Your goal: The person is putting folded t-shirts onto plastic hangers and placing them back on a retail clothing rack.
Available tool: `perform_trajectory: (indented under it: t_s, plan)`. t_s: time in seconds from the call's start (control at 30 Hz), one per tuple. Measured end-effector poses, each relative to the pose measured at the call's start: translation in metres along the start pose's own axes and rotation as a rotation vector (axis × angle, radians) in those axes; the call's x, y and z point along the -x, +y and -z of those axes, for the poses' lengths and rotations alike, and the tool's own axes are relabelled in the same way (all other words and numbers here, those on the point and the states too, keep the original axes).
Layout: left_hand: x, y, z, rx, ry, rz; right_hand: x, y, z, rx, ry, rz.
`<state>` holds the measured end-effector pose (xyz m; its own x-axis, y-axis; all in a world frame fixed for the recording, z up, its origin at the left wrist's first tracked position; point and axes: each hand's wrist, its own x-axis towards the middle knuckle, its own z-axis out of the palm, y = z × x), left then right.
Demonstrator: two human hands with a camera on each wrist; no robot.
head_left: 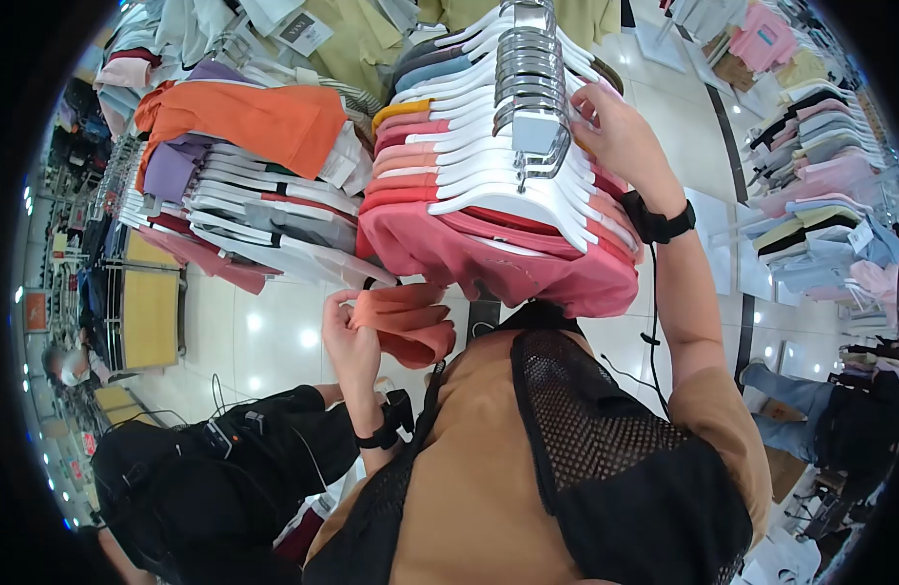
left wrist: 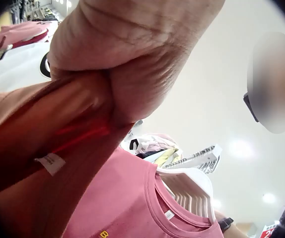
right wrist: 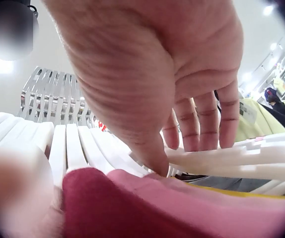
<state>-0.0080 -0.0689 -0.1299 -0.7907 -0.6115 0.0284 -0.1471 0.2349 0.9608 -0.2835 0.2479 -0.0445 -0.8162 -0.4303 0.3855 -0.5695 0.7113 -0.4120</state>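
Shirts on white hangers (head_left: 508,204) hang in a dense row at the top centre, a pink shirt (head_left: 488,263) nearest the body. At the row's right side, my right hand (head_left: 625,141) has its fingers among the hangers; in the right wrist view the hand (right wrist: 157,74) reaches over hanger shoulders (right wrist: 232,158), beside a dark red garment (right wrist: 98,203). Left of the pink shirt, my left hand (head_left: 352,336) pinches a folded coral garment (head_left: 406,322). The left wrist view shows that hand (left wrist: 127,49) gripping the garment (left wrist: 43,198), a small label inside its opening.
An orange garment (head_left: 254,117) lies over another rack of hanging clothes on the left. More racks (head_left: 820,175) stand at the right across the tiled floor (head_left: 245,322). A person in black (head_left: 206,478) is at the lower left, another in jeans (head_left: 801,395) at the right.
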Motion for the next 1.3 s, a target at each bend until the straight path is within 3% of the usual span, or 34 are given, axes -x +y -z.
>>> perform_trajectory:
  t_s: [0.13, 0.2, 0.47, 0.6, 0.7, 0.77, 0.83, 0.9, 0.93, 0.97, 1.17, 1.3]
  plan:
    - [0.000, -0.001, -0.004, -0.041, -0.046, -0.040, 0.001, 0.010, -0.007, 0.054, 0.050, 0.090]
    - [0.000, 0.008, -0.007, -0.055, -0.061, -0.025, 0.002, 0.008, -0.005, -0.066, 0.065, 0.012]
    - [-0.002, 0.004, -0.010, -0.065, -0.141, -0.020, 0.003, 0.023, 0.014, -0.170, 0.205, 0.026]
    - [-0.002, 0.004, -0.010, -0.103, -0.138, -0.054, 0.021, 0.019, 0.050, -0.317, 0.232, -0.023]
    - [-0.004, 0.009, -0.012, -0.118, -0.109, -0.030, 0.056, 0.026, 0.081, -0.309, 0.252, -0.065]
    - [-0.006, 0.014, -0.012, -0.096, -0.108, 0.041, 0.090, 0.035, 0.108, -0.310, 0.286, -0.225]
    - [-0.009, 0.014, -0.011, -0.079, -0.092, -0.019, 0.125, 0.036, 0.132, -0.340, 0.358, -0.269]
    - [-0.009, 0.026, -0.011, -0.058, -0.060, 0.076, 0.161, 0.024, 0.153, -0.290, 0.401, -0.445]
    - [-0.011, 0.027, -0.011, -0.033, -0.048, 0.128, 0.181, 0.028, 0.161, -0.355, 0.379, -0.387]
    - [-0.016, 0.021, -0.008, -0.035, -0.027, 0.141, 0.197, 0.028, 0.163, -0.412, 0.465, -0.448]
    - [-0.030, 0.005, -0.004, -0.056, -0.097, 0.068, 0.269, 0.046, 0.179, -0.652, 0.208, -0.240]
    - [-0.033, 0.016, -0.011, -0.110, -0.129, 0.107, 0.236, 0.007, 0.141, -0.704, -0.200, -0.198]
